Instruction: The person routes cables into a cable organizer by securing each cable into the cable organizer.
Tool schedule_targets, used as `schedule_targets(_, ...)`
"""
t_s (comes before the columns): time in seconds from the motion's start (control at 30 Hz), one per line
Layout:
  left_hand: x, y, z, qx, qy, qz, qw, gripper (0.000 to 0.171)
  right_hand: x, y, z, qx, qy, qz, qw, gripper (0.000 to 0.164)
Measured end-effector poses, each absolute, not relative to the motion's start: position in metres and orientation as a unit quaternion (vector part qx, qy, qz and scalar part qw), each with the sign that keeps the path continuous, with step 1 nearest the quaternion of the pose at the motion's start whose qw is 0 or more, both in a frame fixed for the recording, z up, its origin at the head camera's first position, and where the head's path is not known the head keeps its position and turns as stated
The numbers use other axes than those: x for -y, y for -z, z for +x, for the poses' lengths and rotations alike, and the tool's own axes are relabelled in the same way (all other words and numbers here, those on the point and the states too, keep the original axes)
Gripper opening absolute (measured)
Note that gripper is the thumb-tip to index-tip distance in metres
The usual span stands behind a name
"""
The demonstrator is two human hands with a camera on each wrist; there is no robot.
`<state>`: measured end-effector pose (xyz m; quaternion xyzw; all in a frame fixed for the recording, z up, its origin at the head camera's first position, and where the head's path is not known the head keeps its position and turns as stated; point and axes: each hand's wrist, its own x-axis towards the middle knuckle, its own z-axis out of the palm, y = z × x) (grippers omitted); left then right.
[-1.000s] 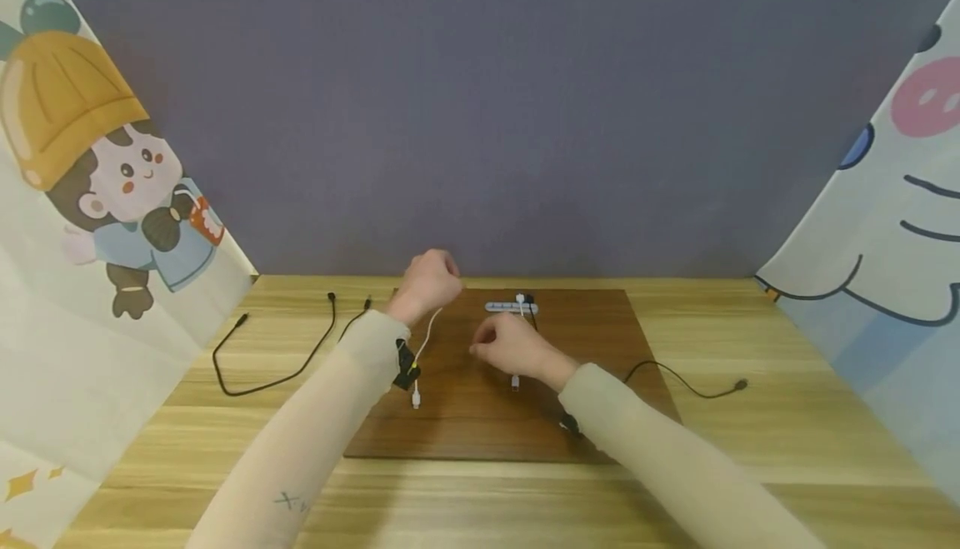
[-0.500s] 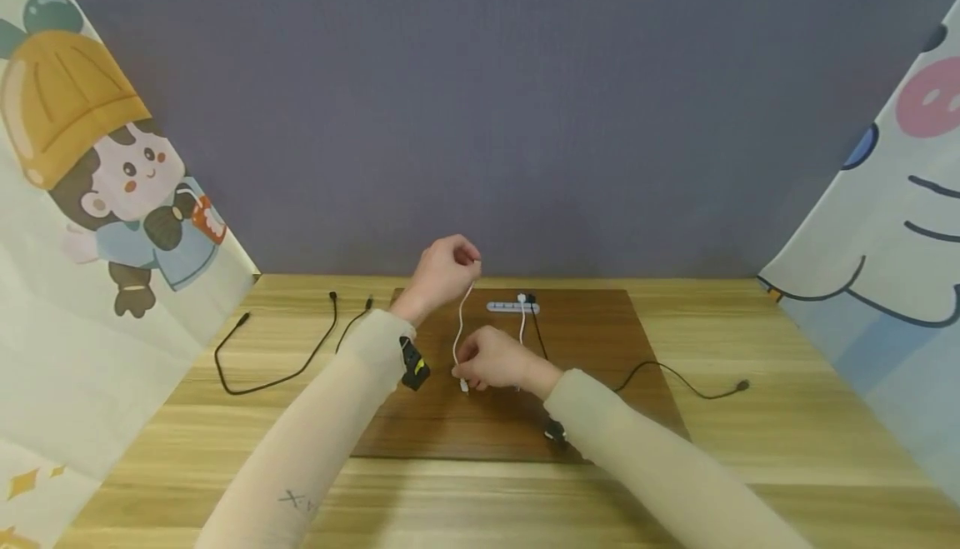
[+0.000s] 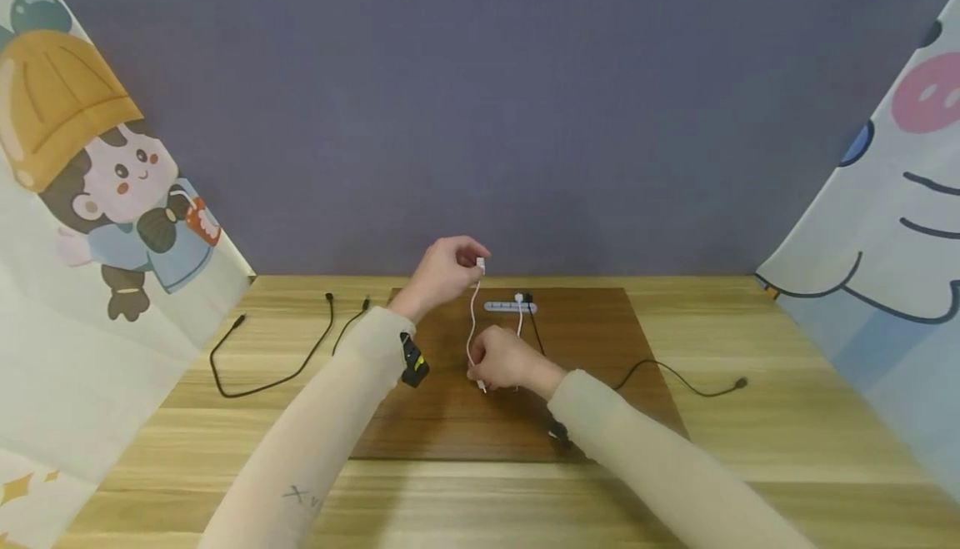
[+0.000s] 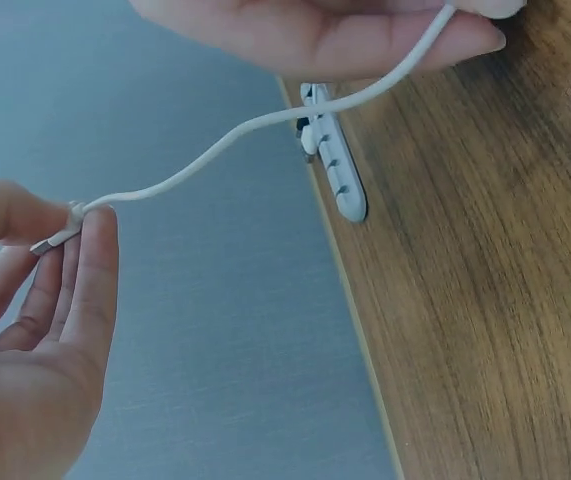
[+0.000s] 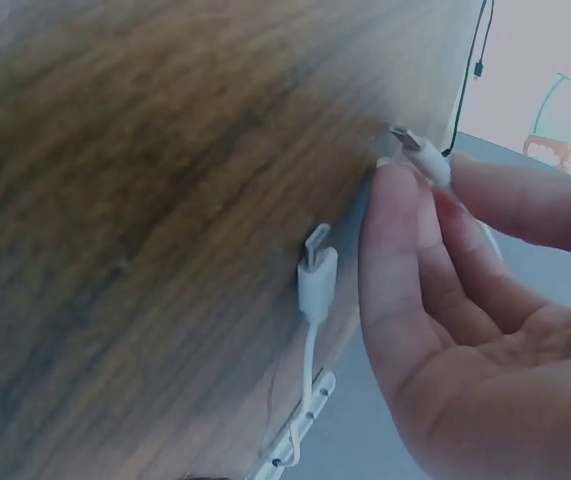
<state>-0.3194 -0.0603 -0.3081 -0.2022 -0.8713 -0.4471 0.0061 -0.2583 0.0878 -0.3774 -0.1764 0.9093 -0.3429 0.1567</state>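
Observation:
A white USB cable (image 3: 472,324) hangs between my two hands over the brown board (image 3: 420,441). My left hand (image 3: 446,270) pinches its upper plug (image 4: 62,235) between thumb and fingers. Lower down, my right hand (image 3: 506,359) pinches the cable by its other plug (image 5: 425,160), whose metal tip sticks out past the fingers. Just behind the right hand lies a pale slotted cable clip (image 3: 498,306) near the board's far edge. A second white cable (image 3: 521,320) and a black cable (image 3: 537,336) sit at the clip's right end. The second white cable's plug (image 5: 317,285) shows in the right wrist view.
On the light wooden table (image 3: 525,503), a bent black cable (image 3: 262,388) and a shorter black cable (image 3: 348,326) lie left of the board. A black cable end (image 3: 693,391) lies off its right edge. A grey panel (image 3: 510,116) rises behind the table.
The right hand has moved left and taken hold of the white cable's lower end. The left hand has moved right and up, lifting the cable off the board's left side.

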Motion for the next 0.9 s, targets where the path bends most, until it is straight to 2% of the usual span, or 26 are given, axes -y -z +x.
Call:
schedule_targets(0.27, 0.052, 0.306, -0.326, 0.871, 0.443, -0.21, 0.007, 0.018, -0.094, 0.377, -0.256, -0.918, 0.33, -0.163, 0.151, 0.025)
schedule_targets(0.5, 0.045, 0.308, -0.337, 0.88, 0.427, -0.208, 0.018, 0.014, -0.1, 0.375, -0.253, -0.943, 0.271, -0.16, 0.108, 0.031)
schedule_targets(0.73, 0.041, 0.31, -0.344, 0.883, 0.421, -0.204, 0.021, 0.015, -0.104, 0.376, -0.252, -0.954, 0.246, -0.128, 0.118, 0.035)
schedule_targets(0.9, 0.035, 0.313, -0.349, 0.884, 0.42, -0.203, 0.026, 0.014, -0.105, 0.377, -0.252, -0.964, 0.217, -0.12, 0.101, 0.035)
